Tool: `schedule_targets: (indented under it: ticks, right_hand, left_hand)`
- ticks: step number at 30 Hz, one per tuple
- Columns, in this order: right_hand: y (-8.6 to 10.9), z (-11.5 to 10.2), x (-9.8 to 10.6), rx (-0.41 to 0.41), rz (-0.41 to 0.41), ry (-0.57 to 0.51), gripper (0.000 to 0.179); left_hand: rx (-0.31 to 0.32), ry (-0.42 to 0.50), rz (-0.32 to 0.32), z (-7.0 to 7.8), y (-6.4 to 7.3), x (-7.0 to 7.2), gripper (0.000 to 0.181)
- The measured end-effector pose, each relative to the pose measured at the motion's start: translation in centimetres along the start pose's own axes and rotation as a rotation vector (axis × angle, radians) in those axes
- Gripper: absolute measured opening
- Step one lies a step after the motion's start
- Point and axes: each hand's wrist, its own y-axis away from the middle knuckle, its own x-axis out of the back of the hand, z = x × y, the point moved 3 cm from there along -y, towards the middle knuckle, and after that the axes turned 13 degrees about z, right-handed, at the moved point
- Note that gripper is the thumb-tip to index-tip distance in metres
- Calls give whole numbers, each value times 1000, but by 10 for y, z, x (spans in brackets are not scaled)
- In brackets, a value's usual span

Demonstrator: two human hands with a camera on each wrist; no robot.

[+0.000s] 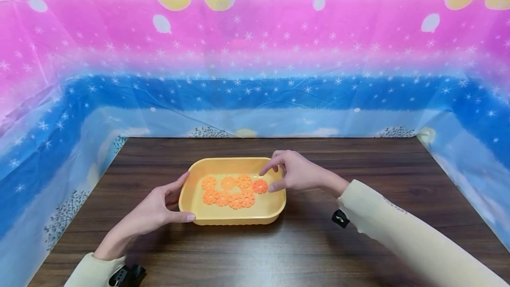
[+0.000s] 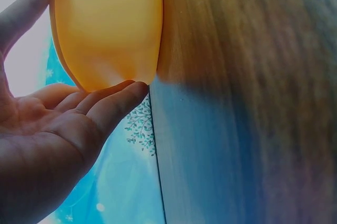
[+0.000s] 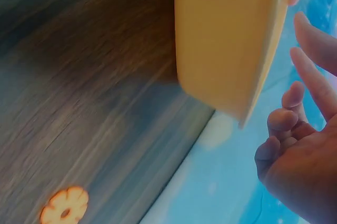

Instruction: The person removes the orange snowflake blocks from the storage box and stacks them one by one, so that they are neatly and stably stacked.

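Observation:
A yellow plastic tray (image 1: 239, 220) lies on the table. My left hand (image 1: 153, 207) grips its left end, thumb over the near corner and fingers along the side; the left wrist view shows those fingers against the tray's wall (image 2: 108, 29). Inside are several orange notched toy discs (image 1: 236, 200), some overlapping. One redder disc (image 1: 260, 186) sits toward the right, beside my right thumb tip. Over the tray's right end, my right hand (image 1: 296, 171) has its thumb and index finger spread apart. Nothing shows between the fingers of this hand (image 3: 305, 155) in the right wrist view.
The dark wood table (image 1: 338, 256) extends around the tray. Another orange disc (image 3: 65, 205) lies on the tabletop in the right wrist view. A printed pink and blue cloth (image 1: 255, 92) hangs behind the table and along both sides.

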Motion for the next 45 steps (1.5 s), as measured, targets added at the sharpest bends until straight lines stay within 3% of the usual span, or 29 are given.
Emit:
schedule_targets:
  ticks: [13, 19, 25, 45]
  right_hand:
    - [-22, -17, -35, 43, -129, -53, 38]
    - [-31, -20, -51, 80, -169, -20, 39]
    - [-38, -18, -65, 78, -198, -11, 39]
    - [-53, -6, -80, 52, -266, -4, 41]
  left_hand:
    - [-9, 28, -8, 0, 1, 1, 110]
    - [24, 19, -10, 0, 1, 1, 111]
    - [15, 10, -7, 0, 0, 1, 111]
    - [8, 29, -8, 0, 0, 0, 111]
